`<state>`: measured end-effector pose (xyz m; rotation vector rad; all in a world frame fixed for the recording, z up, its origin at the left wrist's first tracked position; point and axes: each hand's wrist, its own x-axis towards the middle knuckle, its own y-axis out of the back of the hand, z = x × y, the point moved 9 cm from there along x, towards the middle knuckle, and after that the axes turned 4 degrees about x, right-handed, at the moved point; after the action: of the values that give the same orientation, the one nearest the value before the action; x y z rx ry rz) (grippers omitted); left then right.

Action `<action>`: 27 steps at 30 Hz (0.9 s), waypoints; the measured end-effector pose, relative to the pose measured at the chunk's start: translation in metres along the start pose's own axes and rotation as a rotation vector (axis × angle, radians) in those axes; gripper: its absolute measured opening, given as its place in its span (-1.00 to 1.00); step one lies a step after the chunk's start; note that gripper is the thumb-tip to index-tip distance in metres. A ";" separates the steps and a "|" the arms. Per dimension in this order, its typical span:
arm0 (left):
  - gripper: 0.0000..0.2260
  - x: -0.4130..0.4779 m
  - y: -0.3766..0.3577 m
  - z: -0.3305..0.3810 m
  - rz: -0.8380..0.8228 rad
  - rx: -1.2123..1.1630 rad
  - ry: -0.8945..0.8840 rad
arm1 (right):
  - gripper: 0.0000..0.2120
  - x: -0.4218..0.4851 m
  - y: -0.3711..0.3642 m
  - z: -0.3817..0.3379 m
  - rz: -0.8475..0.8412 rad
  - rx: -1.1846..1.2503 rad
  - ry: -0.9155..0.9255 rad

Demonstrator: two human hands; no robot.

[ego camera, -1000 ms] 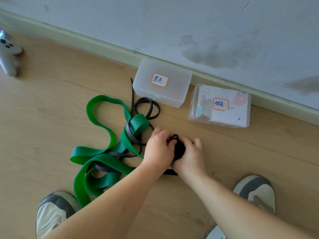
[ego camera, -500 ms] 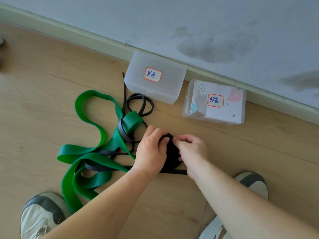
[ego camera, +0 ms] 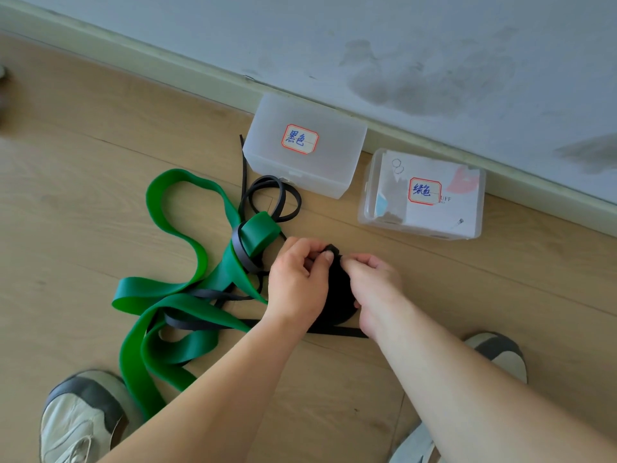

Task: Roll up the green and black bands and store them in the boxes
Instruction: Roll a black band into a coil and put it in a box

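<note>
Mid-frame, the narrow black rubber band is partly wound into a tight dark roll standing on the light wooden floor. Its loose tail trails left, tangled through the wide green rubber band that lies in slack loops. The left hand and right hand each have their grip clamped on the roll, fingertips pinching its top edge.

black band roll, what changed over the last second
The left hand and right hand drew slightly apart, uncovering more of the black band roll; both now pinch its top instead of cupping it. The green band, the loose black loops, the frosted box and the clear box lie as before.
</note>
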<state>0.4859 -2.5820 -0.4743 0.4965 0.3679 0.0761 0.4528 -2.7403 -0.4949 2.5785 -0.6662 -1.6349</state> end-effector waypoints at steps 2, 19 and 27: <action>-0.96 0.002 -0.004 0.000 0.009 0.020 0.028 | -0.99 0.002 -0.002 0.004 0.007 0.053 -0.037; -0.96 0.010 -0.009 0.014 0.023 0.294 -0.159 | -0.89 0.012 -0.002 -0.022 0.052 -0.268 0.159; -0.97 0.008 -0.011 0.008 -0.015 0.166 -0.108 | -0.91 0.014 0.000 -0.018 0.044 -0.244 0.180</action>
<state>0.4963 -2.5943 -0.4759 0.6588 0.2736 0.0043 0.4736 -2.7492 -0.4992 2.4770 -0.4750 -1.3546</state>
